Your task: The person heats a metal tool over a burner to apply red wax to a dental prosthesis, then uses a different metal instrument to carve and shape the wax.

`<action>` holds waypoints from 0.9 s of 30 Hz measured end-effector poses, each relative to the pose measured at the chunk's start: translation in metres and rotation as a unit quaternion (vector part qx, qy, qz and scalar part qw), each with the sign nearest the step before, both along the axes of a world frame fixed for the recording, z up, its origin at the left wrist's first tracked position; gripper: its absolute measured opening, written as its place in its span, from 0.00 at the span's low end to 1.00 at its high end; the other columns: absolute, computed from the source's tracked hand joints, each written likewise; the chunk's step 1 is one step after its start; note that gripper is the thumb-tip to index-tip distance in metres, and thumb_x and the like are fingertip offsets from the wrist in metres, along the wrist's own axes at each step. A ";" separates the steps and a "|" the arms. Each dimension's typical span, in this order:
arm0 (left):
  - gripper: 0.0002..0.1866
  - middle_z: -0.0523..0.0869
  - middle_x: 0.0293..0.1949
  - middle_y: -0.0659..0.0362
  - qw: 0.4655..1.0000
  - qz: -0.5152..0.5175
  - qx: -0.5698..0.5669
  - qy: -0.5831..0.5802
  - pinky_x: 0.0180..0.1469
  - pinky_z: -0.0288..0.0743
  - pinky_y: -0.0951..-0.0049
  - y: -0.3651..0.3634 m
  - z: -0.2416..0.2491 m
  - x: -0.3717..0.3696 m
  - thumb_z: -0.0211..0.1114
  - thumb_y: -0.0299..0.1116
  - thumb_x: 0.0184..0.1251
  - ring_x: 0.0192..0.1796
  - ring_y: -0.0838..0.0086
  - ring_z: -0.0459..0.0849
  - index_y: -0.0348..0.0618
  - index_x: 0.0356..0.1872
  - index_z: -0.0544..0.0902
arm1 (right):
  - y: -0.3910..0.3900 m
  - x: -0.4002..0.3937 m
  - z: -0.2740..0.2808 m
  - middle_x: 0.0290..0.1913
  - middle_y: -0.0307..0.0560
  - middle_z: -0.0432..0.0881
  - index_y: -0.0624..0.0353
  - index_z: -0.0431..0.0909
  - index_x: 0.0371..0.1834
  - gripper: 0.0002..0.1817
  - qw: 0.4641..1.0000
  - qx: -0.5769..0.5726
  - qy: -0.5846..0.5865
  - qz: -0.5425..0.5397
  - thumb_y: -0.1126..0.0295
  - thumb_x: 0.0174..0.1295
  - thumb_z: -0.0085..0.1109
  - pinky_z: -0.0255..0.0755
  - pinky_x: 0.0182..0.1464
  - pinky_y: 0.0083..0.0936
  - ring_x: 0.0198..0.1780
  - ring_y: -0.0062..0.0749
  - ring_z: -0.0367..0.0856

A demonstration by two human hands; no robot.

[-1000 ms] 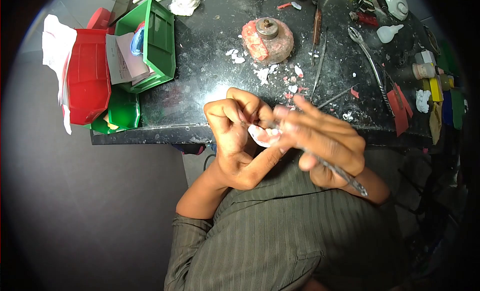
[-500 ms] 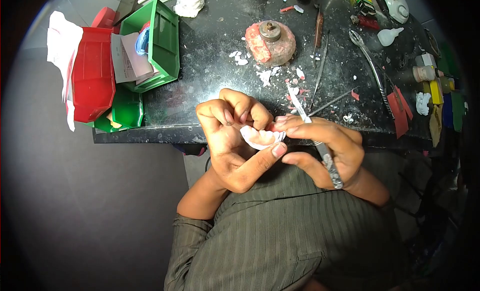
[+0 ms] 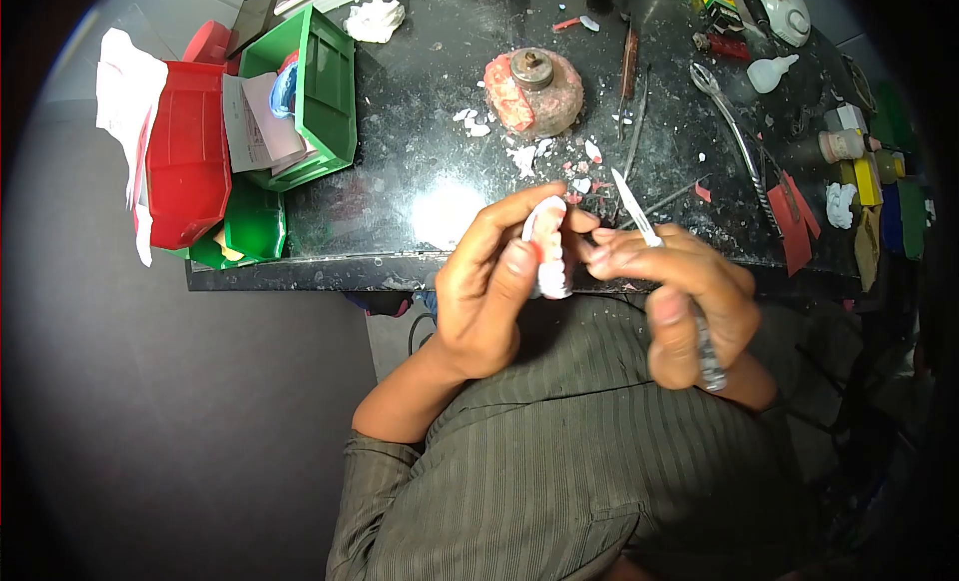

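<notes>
My left hand [image 3: 479, 301] is closed around a dental model [image 3: 549, 243] with white teeth and pink wax, gripped between thumb and fingers above the front edge of the bench. The model stands on end, its row of teeth running toward me. To its right, my right hand [image 3: 704, 291] has a scalpel-like knife [image 3: 633, 209] tucked across the fingers. The pale blade points up and away to the left, and the patterned handle shows below the palm. Fingertips of the right hand are near the model's right side; its thumb is blurred.
A round spirit lamp [image 3: 559, 106] smeared with pink wax stands on the dark bench [image 3: 400, 191] among white and pink scraps. Green [image 3: 330, 86] and red [image 3: 188, 151] bins are at the left. Metal tools, pink wax sheets [image 3: 794, 221] and a small white bottle [image 3: 771, 73] lie at the right.
My left hand has turned the dental model from lying sideways to standing on end. My right hand has moved a little right, its thumb swinging away and the knife shifting with it.
</notes>
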State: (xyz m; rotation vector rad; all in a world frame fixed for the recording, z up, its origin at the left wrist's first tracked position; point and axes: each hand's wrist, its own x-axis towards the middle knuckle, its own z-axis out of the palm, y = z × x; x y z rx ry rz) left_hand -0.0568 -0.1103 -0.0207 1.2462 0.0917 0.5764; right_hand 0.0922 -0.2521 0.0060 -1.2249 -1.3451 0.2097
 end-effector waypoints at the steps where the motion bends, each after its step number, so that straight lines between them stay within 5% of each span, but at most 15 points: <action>1: 0.23 0.84 0.54 0.42 0.998 -0.018 -0.049 0.040 0.58 0.78 0.67 0.001 0.004 -0.002 0.47 0.36 0.84 0.52 0.66 0.84 0.25 0.67 0.69 | 0.000 -0.003 0.005 0.40 0.59 0.88 0.75 0.78 0.50 0.13 0.998 -0.013 0.063 -0.002 0.75 0.73 0.51 0.82 0.47 0.33 0.40 0.39 0.89; 3: 0.26 0.87 0.49 0.41 0.995 0.027 -0.059 0.077 0.50 0.79 0.70 0.000 0.006 -0.001 0.42 0.40 0.85 0.43 0.67 0.86 0.25 0.62 0.75 | 0.004 -0.010 0.011 0.40 0.60 0.89 0.75 0.77 0.53 0.13 0.985 -0.006 0.167 -0.034 0.76 0.72 0.52 0.81 0.48 0.32 0.41 0.36 0.89; 5: 0.27 0.88 0.44 0.40 0.992 -0.050 -0.117 0.019 0.43 0.79 0.71 0.008 0.001 -0.003 0.40 0.41 0.84 0.37 0.67 0.85 0.23 0.59 0.77 | -0.001 -0.003 0.014 0.41 0.60 0.89 0.74 0.77 0.55 0.13 0.985 -0.042 0.165 -0.028 0.78 0.72 0.55 0.82 0.51 0.31 0.44 0.36 0.90; 7: 0.31 0.88 0.40 0.39 0.992 -0.033 -0.117 0.030 0.36 0.78 0.73 0.006 0.004 -0.002 0.37 0.44 0.84 0.32 0.67 0.84 0.21 0.55 0.78 | -0.001 0.005 0.013 0.41 0.61 0.88 0.74 0.73 0.56 0.14 0.997 -0.079 0.016 -0.008 0.72 0.76 0.50 0.83 0.54 0.39 0.45 0.45 0.89; 8: 0.32 0.86 0.37 0.37 0.989 -0.037 -0.140 0.030 0.34 0.78 0.71 0.007 0.005 -0.003 0.34 0.45 0.85 0.28 0.64 0.83 0.21 0.52 0.78 | -0.003 0.003 0.020 0.42 0.63 0.88 0.71 0.74 0.55 0.13 0.990 -0.112 0.080 0.000 0.72 0.75 0.54 0.84 0.53 0.38 0.48 0.47 0.90; 10: 0.38 0.85 0.30 0.37 0.987 -0.031 -0.151 0.048 0.29 0.76 0.69 0.007 0.006 -0.005 0.28 0.51 0.85 0.22 0.64 0.79 0.22 0.46 0.78 | 0.001 0.011 0.017 0.44 0.61 0.89 0.71 0.78 0.53 0.12 0.997 -0.074 0.032 0.016 0.74 0.72 0.58 0.84 0.52 0.35 0.48 0.45 0.90; 14: 0.44 0.85 0.29 0.40 0.987 -0.043 -0.138 0.072 0.28 0.74 0.72 0.009 0.005 -0.009 0.26 0.60 0.83 0.22 0.67 0.79 0.24 0.43 0.79 | 0.006 0.011 0.011 0.47 0.61 0.87 0.70 0.83 0.48 0.10 0.999 -0.011 -0.024 0.032 0.76 0.68 0.64 0.86 0.49 0.30 0.48 0.45 0.90; 17: 0.40 0.86 0.27 0.46 0.989 -0.028 -0.121 0.081 0.27 0.70 0.79 0.007 0.009 -0.009 0.28 0.54 0.86 0.22 0.75 0.77 0.25 0.46 0.81 | 0.006 0.007 0.008 0.46 0.61 0.87 0.70 0.83 0.48 0.10 0.999 -0.018 0.004 0.047 0.75 0.67 0.65 0.86 0.49 0.30 0.48 0.45 0.90; 20: 0.41 0.86 0.27 0.47 0.989 -0.012 -0.116 0.094 0.27 0.72 0.78 0.008 0.011 -0.009 0.28 0.54 0.86 0.22 0.75 0.77 0.25 0.42 0.83 | 0.009 0.006 0.005 0.46 0.60 0.87 0.69 0.83 0.47 0.11 0.998 -0.009 -0.002 0.069 0.74 0.66 0.67 0.87 0.50 0.31 0.48 0.44 0.90; 22: 0.41 0.86 0.27 0.47 0.990 -0.017 -0.104 0.094 0.28 0.73 0.78 0.008 0.012 -0.010 0.29 0.54 0.86 0.23 0.75 0.78 0.25 0.41 0.83 | 0.010 0.005 0.004 0.42 0.62 0.86 0.69 0.79 0.44 0.13 0.997 -0.017 -0.020 0.070 0.66 0.72 0.62 0.87 0.51 0.43 0.46 0.52 0.90; 27: 0.39 0.86 0.31 0.47 0.991 -0.011 -0.097 0.089 0.28 0.74 0.77 0.008 0.012 -0.011 0.31 0.52 0.87 0.26 0.73 0.81 0.24 0.40 0.83 | 0.012 0.004 0.004 0.41 0.60 0.87 0.69 0.80 0.43 0.13 0.997 -0.012 -0.026 0.076 0.66 0.71 0.62 0.86 0.51 0.41 0.46 0.51 0.90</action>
